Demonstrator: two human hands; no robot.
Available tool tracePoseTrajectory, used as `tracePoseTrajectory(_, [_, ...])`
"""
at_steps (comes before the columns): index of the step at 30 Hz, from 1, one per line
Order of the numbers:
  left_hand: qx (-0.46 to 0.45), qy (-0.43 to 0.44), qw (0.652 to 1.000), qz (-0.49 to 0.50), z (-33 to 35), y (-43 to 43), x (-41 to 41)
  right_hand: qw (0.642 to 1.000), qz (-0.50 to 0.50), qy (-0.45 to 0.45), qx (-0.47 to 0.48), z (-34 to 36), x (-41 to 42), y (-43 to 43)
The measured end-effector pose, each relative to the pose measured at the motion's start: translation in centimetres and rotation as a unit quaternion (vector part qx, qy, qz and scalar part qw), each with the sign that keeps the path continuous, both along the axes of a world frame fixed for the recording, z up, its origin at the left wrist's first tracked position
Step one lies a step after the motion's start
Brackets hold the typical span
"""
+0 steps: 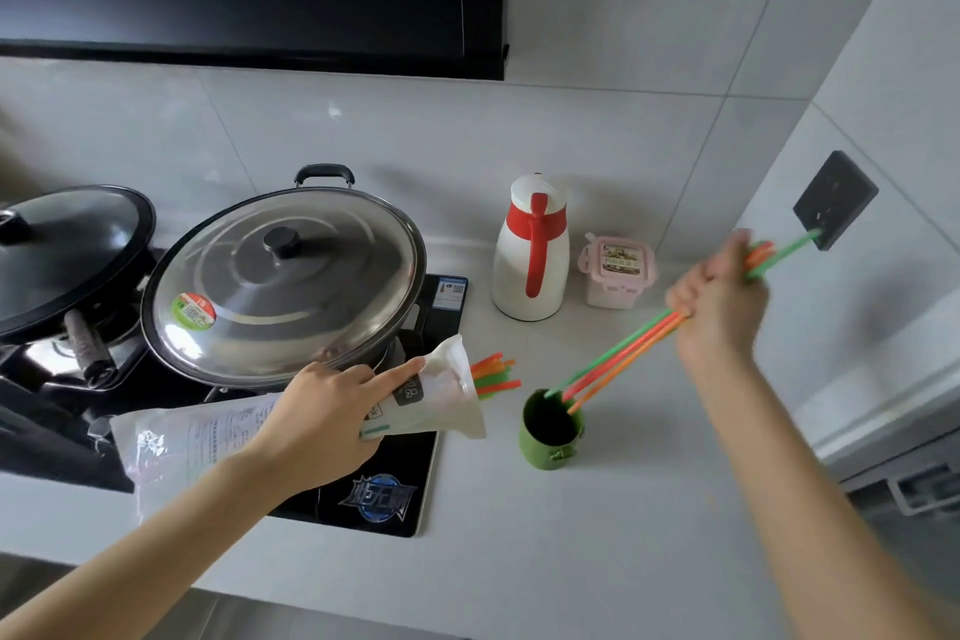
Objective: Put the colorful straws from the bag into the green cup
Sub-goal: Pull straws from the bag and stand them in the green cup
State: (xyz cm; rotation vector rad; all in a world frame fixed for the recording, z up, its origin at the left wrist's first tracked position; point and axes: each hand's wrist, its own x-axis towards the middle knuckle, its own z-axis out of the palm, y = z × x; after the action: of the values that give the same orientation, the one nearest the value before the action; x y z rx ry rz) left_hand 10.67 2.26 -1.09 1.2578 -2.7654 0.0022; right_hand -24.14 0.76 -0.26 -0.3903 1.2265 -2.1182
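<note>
Counter (597, 535) — pale, smooth, matte; broad bare stretch at lower centre and lower right of the frame, front edge running along the bottom left.

Green cup (550, 429) — small, round, dark inside, upright at centre right of the frame, just right of the black cooktop (410, 478) edge, open counter all round it.

Right hand (719, 307) — at right of the frame, closed round a bundle of straws (618, 359): thin, long plastic tubes in green, orange and red, slanting down-left, lower tips at the cup's mouth, upper ends reaching towards a dark wall socket (834, 200).

Left hand (324, 418) — at lower centre, clamped on the bag (431, 400): white crinkled plastic, printed, lying sideways above the cooktop, mouth towards the cup. Further straw ends (493, 374) stick out of that mouth, near the cup but apart from it.

Behind — steel domed lid (283, 283) with black knob on a wok, white jug (530, 250) with red handle, and a small pink lidded box (618, 270) beside the jug, all against the tiled wall.
</note>
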Motion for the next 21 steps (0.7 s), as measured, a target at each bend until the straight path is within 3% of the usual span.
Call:
tracePoseTrajectory(4, [-0.004, -0.014, 1.0, -0.005, 0.0, -0.1, 0.3, 0.986, 0.087, 0.115, 0.078, -5.9, 4.8, -1.0])
tracePoseTrajectory(8, [-0.041, -0.046, 0.998, -0.022, 0.2, -0.3, 0.2, 0.951, 0.167, 0.204, 0.163, -10.4, 5.4, -0.5])
tracePoseTrajectory(11, [-0.051, -0.064, 0.996, -0.036, 0.0, -0.8, 0.0, 0.951, 0.186, 0.16, 0.189, -10.0, 4.5, -0.4])
tracePoseTrajectory(13, [-0.047, -0.069, 0.995, -0.045, -0.1, -1.2, -0.4, 0.939, 0.145, 0.212, 0.229, -8.0, 3.2, -0.5])
tracePoseTrajectory(15, [-0.047, -0.071, 0.995, -0.052, -0.1, -1.7, -0.7, 0.882, 0.003, 0.367, 0.295, -5.7, 2.0, 0.7])
tracePoseTrajectory(16, [-0.053, -0.071, 0.994, -0.056, 0.1, -2.0, -0.9, 0.865, -0.087, 0.409, 0.276, -4.5, 1.8, 1.8])
tracePoseTrajectory(18, [-0.082, -0.089, 0.99, -0.07, 0.7, -2.5, -1.3, 0.894, -0.142, 0.386, 0.18, -3.6, 3.1, 4.6])
tracePoseTrajectory(21, [-0.15, -0.155, 0.971, -0.105, 2.0, -3.3, -1.8, 0.973, 0.062, 0.151, 0.163, -4.3, 7.7, 7.2])
